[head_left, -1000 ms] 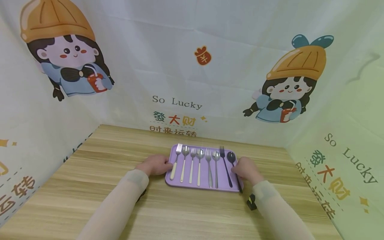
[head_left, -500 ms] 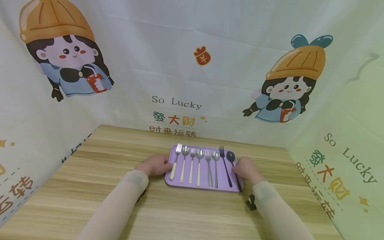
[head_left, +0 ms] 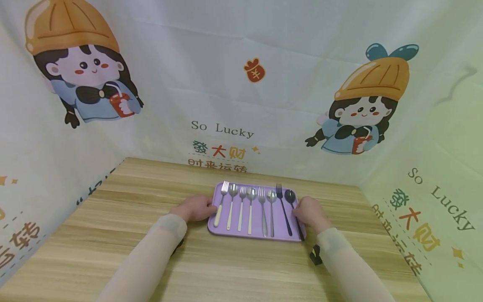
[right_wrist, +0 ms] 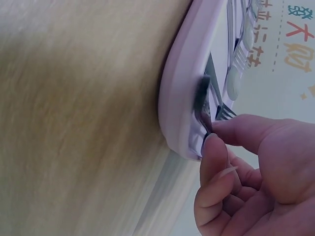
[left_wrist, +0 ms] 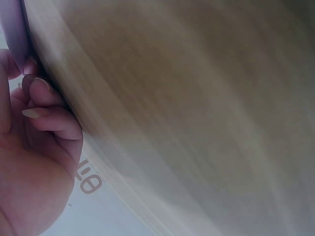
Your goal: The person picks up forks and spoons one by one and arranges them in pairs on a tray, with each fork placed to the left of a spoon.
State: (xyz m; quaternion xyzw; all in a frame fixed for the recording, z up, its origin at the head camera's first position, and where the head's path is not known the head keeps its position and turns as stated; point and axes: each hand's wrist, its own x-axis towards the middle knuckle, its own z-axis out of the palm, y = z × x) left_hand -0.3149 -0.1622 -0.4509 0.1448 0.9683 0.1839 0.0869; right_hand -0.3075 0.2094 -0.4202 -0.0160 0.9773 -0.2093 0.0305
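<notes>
A light purple tray lies on the table with a row of forks and spoons across it. My left hand grips its left rim, the thumb by the cream-handled fork; the left wrist view shows the fingers curled at the tray's edge. At the right end, my right hand pinches the black spoon between thumb and index finger. The right wrist view has this dark handle close over the tray rim. Beside it lies a black fork. The hand hides part of the right rim.
Between the cream-handled and black pieces lie a silver fork and a silver spoon. The wooden table runs back to a printed cloth wall, with cloth on both sides too.
The black spoon's handle end has shifted slightly up and inward toward the tray rim under my right hand. The left hand and the tray look unmoved.
</notes>
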